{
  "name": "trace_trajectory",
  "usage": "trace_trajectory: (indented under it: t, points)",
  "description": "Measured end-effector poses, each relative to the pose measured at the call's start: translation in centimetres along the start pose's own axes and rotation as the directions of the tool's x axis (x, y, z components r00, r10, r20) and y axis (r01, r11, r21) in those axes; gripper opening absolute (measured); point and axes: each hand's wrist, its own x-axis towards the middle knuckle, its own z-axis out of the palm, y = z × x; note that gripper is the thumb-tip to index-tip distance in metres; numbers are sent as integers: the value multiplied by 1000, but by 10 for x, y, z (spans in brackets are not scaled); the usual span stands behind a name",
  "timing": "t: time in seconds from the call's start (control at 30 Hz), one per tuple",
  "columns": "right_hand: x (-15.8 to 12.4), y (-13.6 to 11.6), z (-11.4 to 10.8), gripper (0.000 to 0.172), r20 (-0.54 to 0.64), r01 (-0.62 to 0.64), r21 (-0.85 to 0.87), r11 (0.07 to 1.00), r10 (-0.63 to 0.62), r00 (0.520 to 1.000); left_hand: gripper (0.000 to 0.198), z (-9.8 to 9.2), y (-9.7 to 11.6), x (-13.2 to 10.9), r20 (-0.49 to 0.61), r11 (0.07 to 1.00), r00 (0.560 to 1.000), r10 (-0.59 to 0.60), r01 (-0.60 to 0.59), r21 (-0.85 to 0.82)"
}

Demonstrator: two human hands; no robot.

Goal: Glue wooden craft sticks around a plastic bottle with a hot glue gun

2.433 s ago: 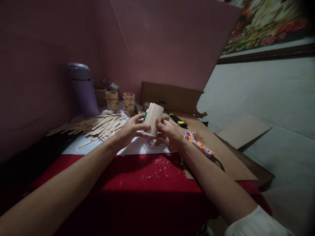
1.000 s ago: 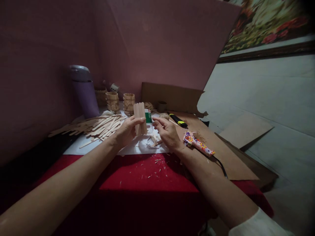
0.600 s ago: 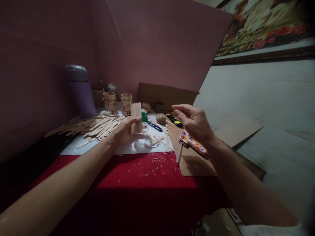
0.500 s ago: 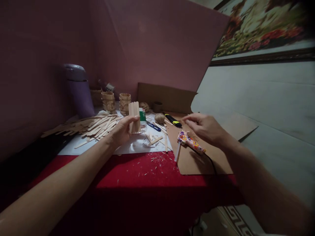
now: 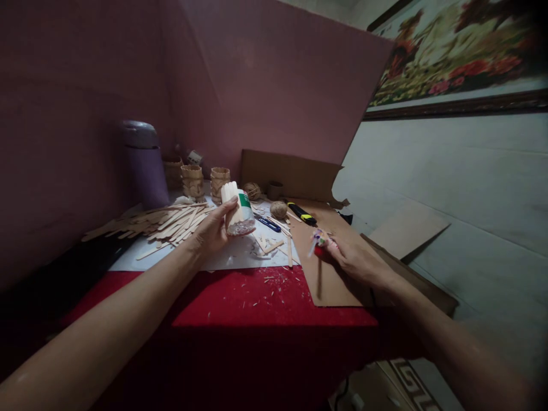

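My left hand [image 5: 213, 231] is wrapped round a small plastic bottle [image 5: 240, 212] with a green label, partly clad in upright wooden craft sticks, held tilted above the white sheet [image 5: 240, 254]. My right hand [image 5: 351, 258] is closed on a flower-patterned glue gun [image 5: 319, 237] over the brown cardboard sheet [image 5: 329, 268], its nozzle pointing left. A pile of loose craft sticks [image 5: 162, 220] lies to the left of the bottle.
Two finished stick-covered cups [image 5: 208, 180] and a purple flask [image 5: 143, 165] stand at the back left. A twine ball [image 5: 278, 210], blue scissors [image 5: 269, 224] and a yellow-black cutter [image 5: 302, 213] lie mid-table. Wood shavings dot the red cloth [image 5: 257, 297]. Cardboard [image 5: 291, 171] leans behind.
My right hand let go of the bottle, swung right and closed on the glue gun, lifting it. My left hand kept the bottle and turned it so the label shows.
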Motion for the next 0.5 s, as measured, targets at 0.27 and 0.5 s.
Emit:
trace_trajectory:
  t: [0.27,0.5]
  points:
    - [-1,-32,-15,22,189,-259,897,358,218,957,35,-2,-2,3,-18,992,996,-88,86,-88]
    - [18,-78,6,29,248,-204,877,434,-48,968,39,-5,0,5,-9,976,980,-199,197,-94]
